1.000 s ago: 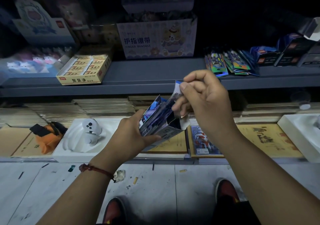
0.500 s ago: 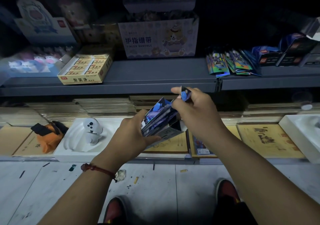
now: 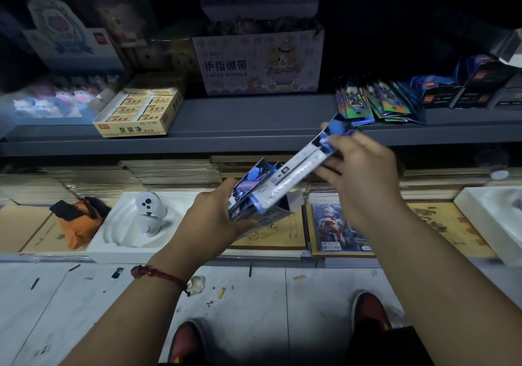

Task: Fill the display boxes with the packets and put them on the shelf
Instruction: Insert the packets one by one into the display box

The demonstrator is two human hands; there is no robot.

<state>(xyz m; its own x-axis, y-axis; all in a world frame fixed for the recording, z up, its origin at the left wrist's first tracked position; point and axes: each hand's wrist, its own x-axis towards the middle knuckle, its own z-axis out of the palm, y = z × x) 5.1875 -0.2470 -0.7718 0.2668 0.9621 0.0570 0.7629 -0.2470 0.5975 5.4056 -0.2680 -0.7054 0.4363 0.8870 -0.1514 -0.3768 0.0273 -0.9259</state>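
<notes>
My left hand (image 3: 217, 219) grips a small blue-and-white display box (image 3: 255, 200), tilted, with several packets standing in it. My right hand (image 3: 364, 179) pinches the upper end of a long white-and-blue packet (image 3: 299, 168); its lower end sits in the box's open mouth. A loose pile of shiny packets (image 3: 378, 104) lies on the grey shelf (image 3: 248, 128) at the right. Dark display boxes (image 3: 452, 89) stand beside that pile, further right.
On the shelf stand a yellow eraser box (image 3: 138, 114) and a finger-bandage carton (image 3: 258, 63). Below lie stacked notebooks (image 3: 268, 235), a white tray (image 3: 132, 235) with a white controller, and an orange pouch (image 3: 79, 221). My shoes are on the tiled floor.
My right hand went down to the box and then moved up and right. A long packet now stretches between the box and my right hand. The left hand kept the box nearly still.
</notes>
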